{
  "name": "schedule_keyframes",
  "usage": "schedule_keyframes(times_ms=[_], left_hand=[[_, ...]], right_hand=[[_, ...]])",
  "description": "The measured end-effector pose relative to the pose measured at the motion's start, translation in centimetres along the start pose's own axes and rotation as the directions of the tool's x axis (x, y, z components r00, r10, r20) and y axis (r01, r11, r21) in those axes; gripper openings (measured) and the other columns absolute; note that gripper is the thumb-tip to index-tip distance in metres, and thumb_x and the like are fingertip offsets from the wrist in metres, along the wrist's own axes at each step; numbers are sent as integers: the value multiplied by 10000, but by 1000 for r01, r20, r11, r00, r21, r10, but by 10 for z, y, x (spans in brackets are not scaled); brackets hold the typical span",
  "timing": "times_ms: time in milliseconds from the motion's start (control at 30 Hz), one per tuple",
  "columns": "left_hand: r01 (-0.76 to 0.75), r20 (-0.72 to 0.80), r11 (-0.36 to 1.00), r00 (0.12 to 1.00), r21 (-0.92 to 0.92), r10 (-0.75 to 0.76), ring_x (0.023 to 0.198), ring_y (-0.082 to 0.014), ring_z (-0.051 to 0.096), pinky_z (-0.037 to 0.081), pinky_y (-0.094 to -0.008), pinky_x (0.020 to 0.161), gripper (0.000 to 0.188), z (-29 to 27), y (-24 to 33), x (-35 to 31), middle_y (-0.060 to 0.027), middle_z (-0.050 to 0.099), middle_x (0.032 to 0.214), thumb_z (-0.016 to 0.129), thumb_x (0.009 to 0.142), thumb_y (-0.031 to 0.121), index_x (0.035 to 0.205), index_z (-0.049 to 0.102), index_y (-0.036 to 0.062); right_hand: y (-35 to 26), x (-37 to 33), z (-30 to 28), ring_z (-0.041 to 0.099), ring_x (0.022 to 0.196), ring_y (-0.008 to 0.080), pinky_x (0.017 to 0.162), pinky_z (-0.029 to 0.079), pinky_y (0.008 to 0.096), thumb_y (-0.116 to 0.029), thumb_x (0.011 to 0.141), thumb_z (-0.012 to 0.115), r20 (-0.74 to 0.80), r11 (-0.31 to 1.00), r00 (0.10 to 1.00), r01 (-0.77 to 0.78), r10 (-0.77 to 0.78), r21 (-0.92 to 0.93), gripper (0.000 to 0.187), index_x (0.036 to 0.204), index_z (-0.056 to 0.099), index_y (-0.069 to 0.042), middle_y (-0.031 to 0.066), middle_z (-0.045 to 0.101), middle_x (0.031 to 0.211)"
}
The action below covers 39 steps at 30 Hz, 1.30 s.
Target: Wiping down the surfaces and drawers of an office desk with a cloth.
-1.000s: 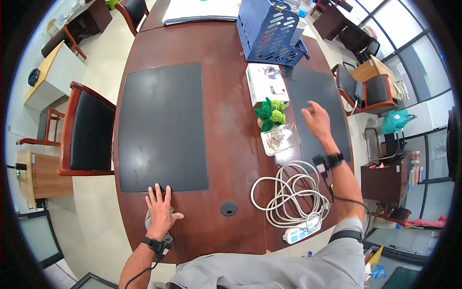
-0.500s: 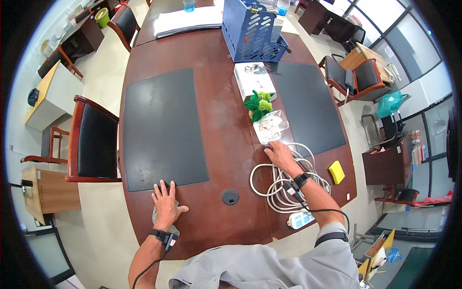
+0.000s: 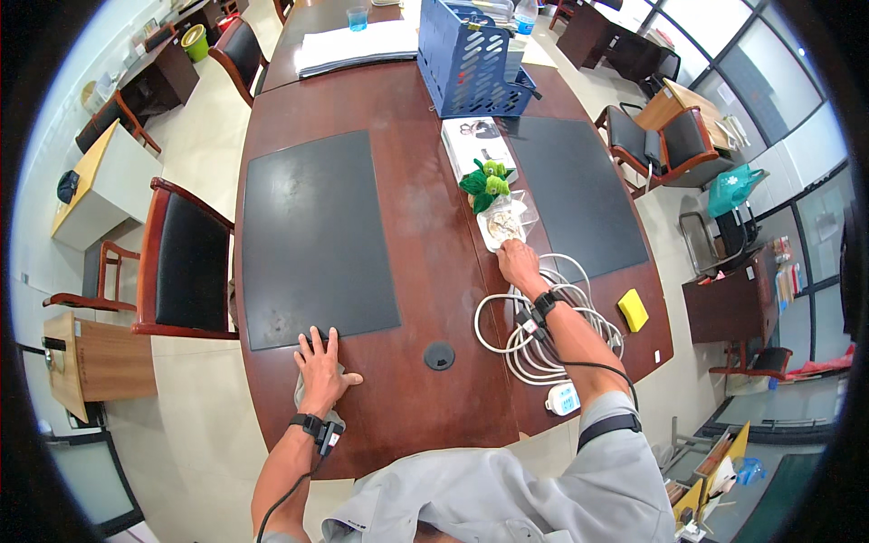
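My right hand reaches over the near end of a small white plastic container with a clear, raised lid. Its fingers are drawn together at the container's inside edge; what lies between them, if anything, is too small to tell. Pale bits, not clear in kind, lie in the container. My left hand rests palm down with fingers spread, over a grey cloth that shows beside the palm. Under my right forearm lies a loosely coiled white cable with a white power strip.
Beyond the container are a green plush toy, a white box and a blue file holder. A yellow sponge sits right of the cable. Black desk mats lie on both sides. A black chair stands at the left.
My right hand has moved forward, from the container's near edge to over its inside, and its fingers have drawn together. My left hand stays on the cloth. The whole view has shifted slightly.
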<state>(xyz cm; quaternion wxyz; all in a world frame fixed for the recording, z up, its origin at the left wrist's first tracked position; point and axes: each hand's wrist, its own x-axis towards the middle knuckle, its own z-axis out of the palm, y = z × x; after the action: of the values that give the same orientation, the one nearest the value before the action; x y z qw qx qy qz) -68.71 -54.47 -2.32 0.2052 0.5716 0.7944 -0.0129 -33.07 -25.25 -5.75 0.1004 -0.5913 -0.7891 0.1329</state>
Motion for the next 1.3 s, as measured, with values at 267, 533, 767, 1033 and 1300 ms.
schedule_keyframes(times_ms=[267,533,767,1033,1300], left_hand=[[-23,-23,999,999,33,24,1434,-534,227,258,-690,1103,1154,1,-1,1,-295,238,1574,920,581,440,1524,347,103],[-38,-45,996,998,82,42,1437,-537,217,275,-691,1092,1178,12,-13,4,-284,240,1578,883,598,545,1539,319,116],[-114,-8,989,993,92,115,1402,-530,300,324,-666,1081,1085,1,-14,-2,-295,303,1545,856,653,538,1512,364,95],[-397,-212,897,910,-196,357,1356,-445,410,362,-487,1126,954,3,-96,-88,-297,415,1473,844,732,396,1462,395,-22],[-451,-284,850,882,-273,377,1334,-454,423,360,-492,1105,939,49,-96,-136,-293,443,1433,844,714,333,1439,389,-54]], right_hand=[[-20,-19,-5,653,892,453,784,522,540,-257,889,633,-51,1000,999,10,-11,-11,259,928,639,0,259,665,938],[-117,-202,21,661,967,366,842,530,459,-254,911,630,122,858,911,317,-394,404,275,1073,659,-34,176,688,1034],[-165,-283,50,628,1052,383,909,503,464,-254,926,625,317,833,842,246,-437,495,348,1163,629,0,205,667,1102],[-206,-322,50,649,978,353,846,523,438,-269,898,677,289,872,918,109,-273,477,535,1333,520,0,195,660,1103],[-301,-321,57,427,1304,464,1074,402,486,-305,861,725,168,796,895,265,-413,545,829,1503,299,0,285,400,1446]])
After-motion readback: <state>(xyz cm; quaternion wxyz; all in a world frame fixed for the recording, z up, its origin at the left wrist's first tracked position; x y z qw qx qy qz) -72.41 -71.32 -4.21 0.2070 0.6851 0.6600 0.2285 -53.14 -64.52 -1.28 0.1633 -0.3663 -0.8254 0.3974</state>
